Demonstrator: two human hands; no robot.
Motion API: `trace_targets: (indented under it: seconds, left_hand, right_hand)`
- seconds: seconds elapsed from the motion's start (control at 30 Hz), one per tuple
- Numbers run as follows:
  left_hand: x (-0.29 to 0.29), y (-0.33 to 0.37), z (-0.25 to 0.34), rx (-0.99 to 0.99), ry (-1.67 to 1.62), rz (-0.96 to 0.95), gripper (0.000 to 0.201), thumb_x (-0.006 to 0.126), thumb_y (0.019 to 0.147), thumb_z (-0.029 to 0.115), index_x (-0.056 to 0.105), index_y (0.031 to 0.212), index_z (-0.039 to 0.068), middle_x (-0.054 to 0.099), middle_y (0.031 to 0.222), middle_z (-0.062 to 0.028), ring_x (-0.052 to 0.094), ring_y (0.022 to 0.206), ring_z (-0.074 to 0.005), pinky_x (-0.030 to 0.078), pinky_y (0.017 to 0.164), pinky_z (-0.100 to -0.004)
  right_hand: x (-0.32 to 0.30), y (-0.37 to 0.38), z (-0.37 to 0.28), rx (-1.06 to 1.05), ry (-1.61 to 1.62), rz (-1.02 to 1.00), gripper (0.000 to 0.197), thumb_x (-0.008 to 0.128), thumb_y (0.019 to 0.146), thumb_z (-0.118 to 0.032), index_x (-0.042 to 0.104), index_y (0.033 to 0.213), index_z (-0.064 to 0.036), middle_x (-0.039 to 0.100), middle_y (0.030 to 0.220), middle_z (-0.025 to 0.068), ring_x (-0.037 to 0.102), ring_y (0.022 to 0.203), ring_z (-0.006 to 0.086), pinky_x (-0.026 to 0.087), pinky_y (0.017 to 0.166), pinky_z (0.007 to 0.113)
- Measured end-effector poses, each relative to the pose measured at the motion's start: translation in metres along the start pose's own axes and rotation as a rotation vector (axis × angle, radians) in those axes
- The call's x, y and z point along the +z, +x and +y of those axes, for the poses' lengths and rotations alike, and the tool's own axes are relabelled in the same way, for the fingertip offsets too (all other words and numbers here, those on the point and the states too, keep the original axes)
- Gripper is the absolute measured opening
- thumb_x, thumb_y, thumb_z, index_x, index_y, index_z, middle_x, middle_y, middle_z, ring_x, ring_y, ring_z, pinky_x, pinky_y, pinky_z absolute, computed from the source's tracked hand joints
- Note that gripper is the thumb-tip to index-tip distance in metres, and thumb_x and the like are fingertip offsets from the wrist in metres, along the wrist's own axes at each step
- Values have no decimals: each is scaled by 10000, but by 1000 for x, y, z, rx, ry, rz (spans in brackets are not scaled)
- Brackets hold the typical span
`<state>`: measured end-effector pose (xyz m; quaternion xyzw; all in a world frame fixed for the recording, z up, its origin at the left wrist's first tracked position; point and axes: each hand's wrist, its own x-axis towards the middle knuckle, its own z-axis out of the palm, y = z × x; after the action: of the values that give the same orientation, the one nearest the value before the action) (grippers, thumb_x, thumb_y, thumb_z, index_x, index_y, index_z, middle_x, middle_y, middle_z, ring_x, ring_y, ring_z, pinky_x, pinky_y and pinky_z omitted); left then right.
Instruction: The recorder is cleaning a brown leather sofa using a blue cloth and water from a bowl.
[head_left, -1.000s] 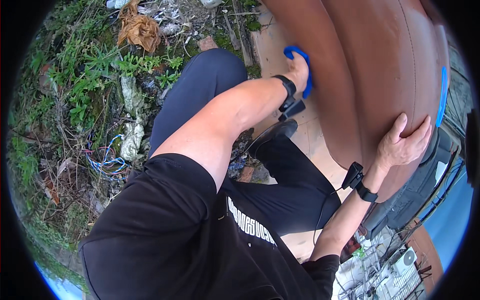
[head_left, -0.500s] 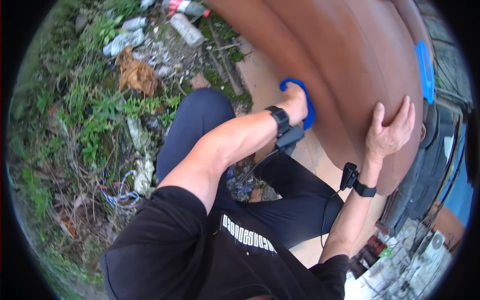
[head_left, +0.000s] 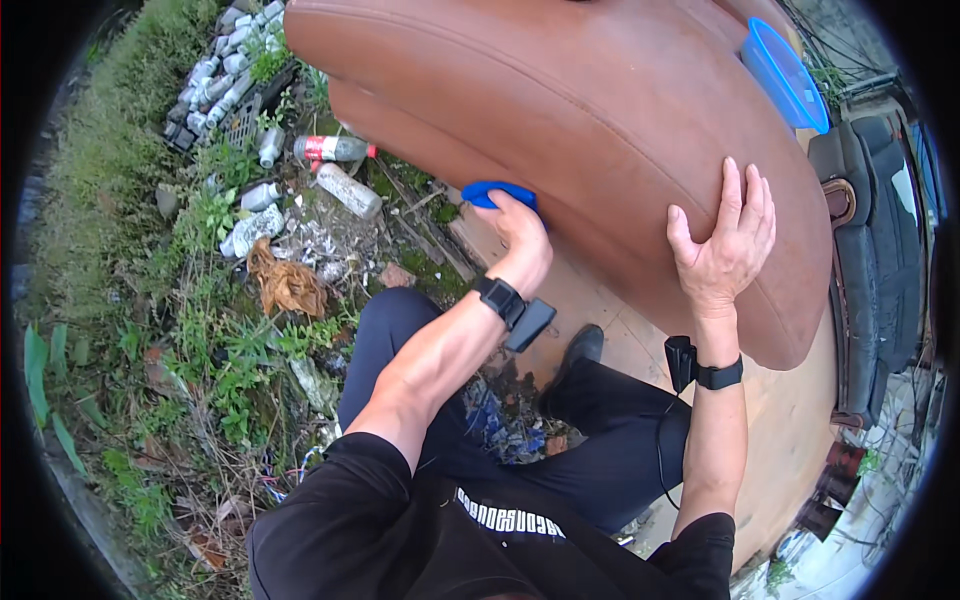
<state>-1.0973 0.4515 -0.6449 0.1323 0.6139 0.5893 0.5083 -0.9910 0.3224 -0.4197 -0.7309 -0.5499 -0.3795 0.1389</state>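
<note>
A brown leather-covered sofa piece [head_left: 600,190] with stitched seams curves across the upper middle and right. My left hand [head_left: 522,232] is closed on a blue cloth [head_left: 500,190] and presses it against the sofa's lower near side; part of the cloth is hidden behind the fingers. Farther right, my right hand [head_left: 725,250] lies flat on the leather with its fingers spread, holding nothing. Dark bands with small black devices are strapped to both wrists.
A blue plastic basin [head_left: 785,75] rests at the sofa's far right edge. Beyond stands a dark grey seat [head_left: 870,250]. To the left, weeds, a plastic bottle with a red cap [head_left: 335,149], a whitish bottle [head_left: 348,191] and a crumpled brown rag [head_left: 285,280] cover rough ground.
My left hand has slid the blue cloth farther along the sofa's lower side, away from me and leftward. My right hand still lies flat on the leather. The view has shifted, showing more ground.
</note>
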Motion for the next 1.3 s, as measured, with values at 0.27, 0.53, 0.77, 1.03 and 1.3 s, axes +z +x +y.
trace_targets:
  seconds: [0.27, 0.53, 0.77, 1.03, 1.3]
  left_hand:
    - [-15, -57, 55, -140, -130, -350, 649, 351, 1076, 654, 463, 1445, 132, 602, 1175, -38, 572, 1013, -167, 487, 849, -328]
    - [-29, -51, 94, -157, -282, -429, 517, 411, 1084, 611, 546, 1245, 138, 587, 997, 5, 568, 859, -121, 492, 723, -300]
    - [-41, -94, 143, 420, -470, -760, 516, 490, 1107, 232, 364, 1584, 80, 538, 1411, -87, 582, 1058, -152, 498, 930, -275]
    - [-6, -42, 149, 1556, 466, -829, 736, 809, 759, 313, 580, 1441, 157, 403, 1569, -210, 284, 1492, -489, 136, 1212, -648]
    - [57, -5, 256, 1646, 660, -835, 495, 747, 872, 344, 671, 1305, 116, 643, 1321, -148, 537, 1317, -365, 297, 1173, -610]
  right_hand:
    - [-3, -4, 8, 40, -3, -22, 768, 730, 820, -489, 559, 1486, -146, 518, 1492, 158, 488, 1375, 372, 377, 1152, 532]
    - [-2, -2, 3, 49, 25, -20, 773, 749, 779, -495, 588, 1452, -150, 516, 1486, 164, 475, 1379, 379, 380, 1146, 549]
    - [-5, 0, 5, 64, 33, -20, 771, 751, 775, -481, 586, 1452, -152, 508, 1497, 165, 467, 1389, 380, 370, 1155, 547]
    - [-7, -3, 10, 85, 107, -44, 770, 779, 782, -458, 576, 1454, -142, 490, 1506, 184, 443, 1409, 397, 353, 1168, 562]
    - [-12, -1, 12, 68, 132, -75, 785, 772, 817, -469, 541, 1481, -120, 474, 1500, 207, 429, 1411, 415, 338, 1179, 575]
